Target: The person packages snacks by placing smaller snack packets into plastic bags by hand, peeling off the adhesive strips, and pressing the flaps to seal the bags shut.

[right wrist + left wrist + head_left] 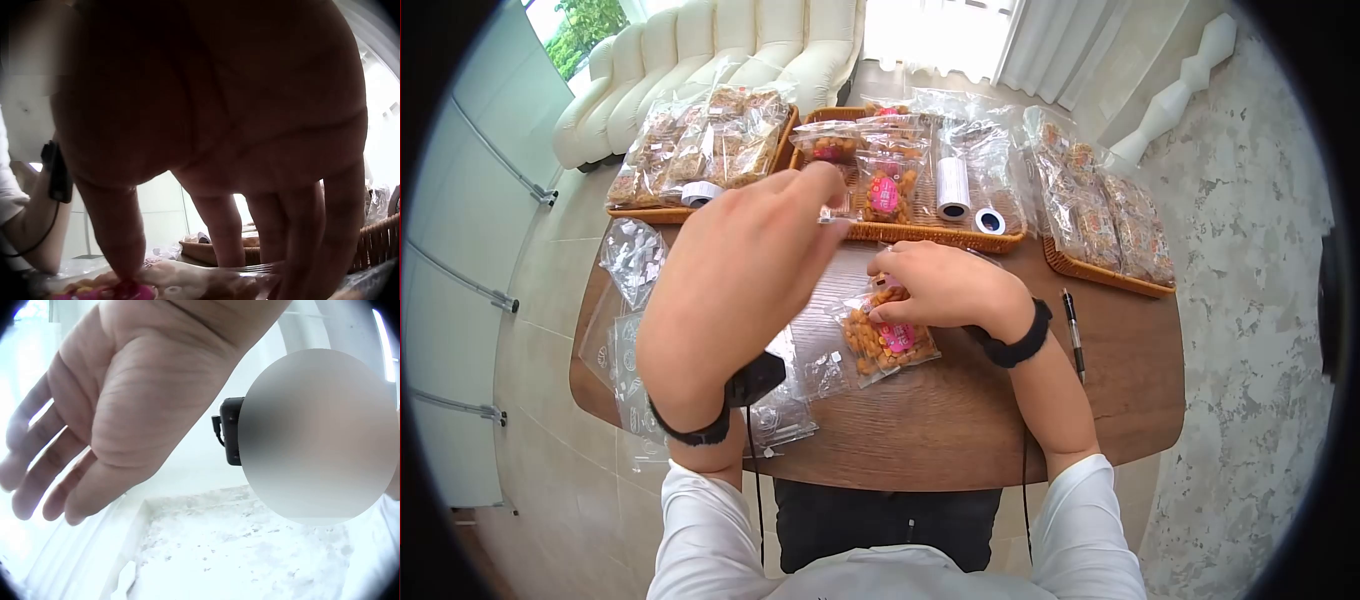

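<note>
The left hand (735, 265) is raised above the left half of the table, its fingers loosely bent and nothing seen in them; the left wrist view shows its palm and spread fingers (119, 406). A clear snack bag with a pink label (868, 345) lies on the table. The right hand (950, 285) grips its upper part from above, thumb on the near side and fingers on the far side. In the right wrist view the hand (231, 144) arches over the bag (181, 281), with thumb and fingers down on it.
Wicker baskets (920, 238) line the far edge, holding snack bags, packed pieces and label rolls (953, 188). Flat clear bags (800, 375) lie left of the snack bag, and a crumpled clear bag (633, 262) at the far left. A black pen (1073, 330) lies at the right.
</note>
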`<state>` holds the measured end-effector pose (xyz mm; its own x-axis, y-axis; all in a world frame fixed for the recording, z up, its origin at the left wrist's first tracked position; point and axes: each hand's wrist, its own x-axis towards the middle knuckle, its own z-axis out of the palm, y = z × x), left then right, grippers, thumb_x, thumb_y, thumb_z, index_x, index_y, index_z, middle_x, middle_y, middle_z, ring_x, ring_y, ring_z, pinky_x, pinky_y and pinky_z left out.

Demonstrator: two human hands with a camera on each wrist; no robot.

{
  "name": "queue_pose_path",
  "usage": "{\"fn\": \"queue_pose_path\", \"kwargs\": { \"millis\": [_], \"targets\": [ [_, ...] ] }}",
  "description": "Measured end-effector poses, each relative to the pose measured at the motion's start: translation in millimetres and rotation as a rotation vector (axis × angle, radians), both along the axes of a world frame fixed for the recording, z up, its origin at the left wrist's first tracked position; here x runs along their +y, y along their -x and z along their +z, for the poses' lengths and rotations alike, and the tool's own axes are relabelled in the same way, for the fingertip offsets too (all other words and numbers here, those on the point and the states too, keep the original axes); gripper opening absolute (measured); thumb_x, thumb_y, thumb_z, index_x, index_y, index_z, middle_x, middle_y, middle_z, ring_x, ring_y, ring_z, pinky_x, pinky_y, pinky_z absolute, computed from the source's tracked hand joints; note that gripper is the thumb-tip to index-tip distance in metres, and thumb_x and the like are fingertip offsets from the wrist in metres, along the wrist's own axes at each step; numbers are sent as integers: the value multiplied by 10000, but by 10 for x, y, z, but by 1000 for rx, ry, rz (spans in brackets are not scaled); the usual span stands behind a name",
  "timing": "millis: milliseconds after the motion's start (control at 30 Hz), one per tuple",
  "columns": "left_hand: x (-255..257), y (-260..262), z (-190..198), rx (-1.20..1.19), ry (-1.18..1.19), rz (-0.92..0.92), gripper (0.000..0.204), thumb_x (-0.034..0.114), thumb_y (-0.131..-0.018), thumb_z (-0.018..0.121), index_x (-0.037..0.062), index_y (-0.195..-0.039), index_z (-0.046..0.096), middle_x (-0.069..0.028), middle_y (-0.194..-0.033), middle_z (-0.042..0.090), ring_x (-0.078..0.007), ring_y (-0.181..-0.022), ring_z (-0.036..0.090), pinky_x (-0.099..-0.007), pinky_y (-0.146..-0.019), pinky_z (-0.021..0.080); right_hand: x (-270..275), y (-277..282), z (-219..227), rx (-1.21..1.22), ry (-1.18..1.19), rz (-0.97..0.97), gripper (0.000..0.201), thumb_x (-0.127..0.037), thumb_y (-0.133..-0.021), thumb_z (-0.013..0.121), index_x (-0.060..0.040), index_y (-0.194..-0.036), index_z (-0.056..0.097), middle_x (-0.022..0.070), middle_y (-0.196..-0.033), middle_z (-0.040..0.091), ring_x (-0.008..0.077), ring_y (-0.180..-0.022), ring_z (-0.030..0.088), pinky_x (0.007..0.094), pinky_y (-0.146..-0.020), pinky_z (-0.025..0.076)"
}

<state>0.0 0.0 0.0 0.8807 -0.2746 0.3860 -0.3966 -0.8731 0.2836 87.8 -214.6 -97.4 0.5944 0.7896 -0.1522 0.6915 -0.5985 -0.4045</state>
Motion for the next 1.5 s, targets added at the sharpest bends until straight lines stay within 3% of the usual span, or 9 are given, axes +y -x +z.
{"fn": "queue_pose_path", "kwargs": {
  "millis": [133, 567, 800, 867, 900, 933, 1067, 1167, 1500],
  "targets": [
    [154, -128, -55, -3, -53, 151, 183, 171, -1000, 630, 3, -1058, 591, -204, -960, 713, -411, -949, 693, -511, -809, 539, -48, -60, 34, 41, -11, -5, 455, -330, -924, 757, -10, -1235, 665, 194, -1068, 724, 366, -1050, 692, 454, -945, 538],
    [335, -706, -501, 181, -144, 161, 308, 231, -906, 751, 11, -1081, 626, -211, -1006, 719, -404, -1010, 705, -503, -884, 563, -257, -113, 235, 87, 103, -211, 328, -235, -880, 797, 9, -1067, 684, 177, -943, 760, 348, -910, 741, 418, -830, 575],
    [332, -1009, -820, 243, -306, 203, 772, 254, -694, 898, 83, -1381, 591, -169, -1270, 627, -373, -1197, 646, -474, -1048, 520, -31, -196, 373, -309, -143, -269, 692, -338, -843, 836, -13, -1387, 560, 221, -1265, 681, 384, -1200, 660, 458, -1011, 540],
    [391, -1049, -843, 265, -301, 240, 756, 247, -692, 900, 80, -1365, 596, -170, -1267, 635, -375, -1200, 649, -474, -1035, 528, 244, -227, 396, -390, -190, -155, 1016, -424, -781, 893, -9, -1560, 390, 269, -1535, 478, 421, -1407, 503, 456, -1158, 452],
    [396, -1054, -857, 277, -299, 270, 741, 240, -691, 901, 77, -1348, 601, -170, -1264, 643, -377, -1202, 651, -473, -1022, 536, 406, -293, 343, -390, -181, -157, 1016, -424, -781, 893, -9, -1560, 390, 269, -1535, 478, 421, -1407, 503, 456, -1158, 452],
    [445, -1043, -904, 166, -230, 266, 348, 118, -831, 744, 62, -1170, 687, -175, -1204, 701, -334, -1170, 690, -460, -993, 560, 553, -399, 219, -420, -200, -76, 1071, -450, -755, 904, -23, -1578, 366, 289, -1561, 434, 446, -1435, 464, 466, -1185, 422],
    [606, -895, -666, 100, -173, 364, 205, 100, -857, 701, 48, -1053, 733, -186, -1019, 777, -360, -993, 765, -467, -863, 608, 905, -816, -48, -604, -97, 46, 1244, -533, -685, 928, -76, -1639, 272, 337, -1628, 306, 517, -1498, 348, 517, -1251, 324],
    [766, -763, -393, 264, -102, 415, 284, 163, -886, 644, 34, -1139, 655, -216, -1129, 738, -393, -1078, 711, -527, -930, 556, 1026, -1016, -53, -636, 53, 66, 1310, -567, -636, 942, -74, -1643, 264, 333, -1645, 289, 529, -1517, 306, 526, -1262, 287],
    [946, -589, -217, 212, -4, 467, 335, 317, -962, 633, 19, -1112, 659, -211, -1082, 752, -395, -1064, 712, -518, -933, 555, 1296, -1383, 250, -423, 196, 45, 1183, -432, -714, 892, -148, -1663, 246, 282, -1490, 524, 453, -1367, 539, 503, -1137, 463]
  ]
}}
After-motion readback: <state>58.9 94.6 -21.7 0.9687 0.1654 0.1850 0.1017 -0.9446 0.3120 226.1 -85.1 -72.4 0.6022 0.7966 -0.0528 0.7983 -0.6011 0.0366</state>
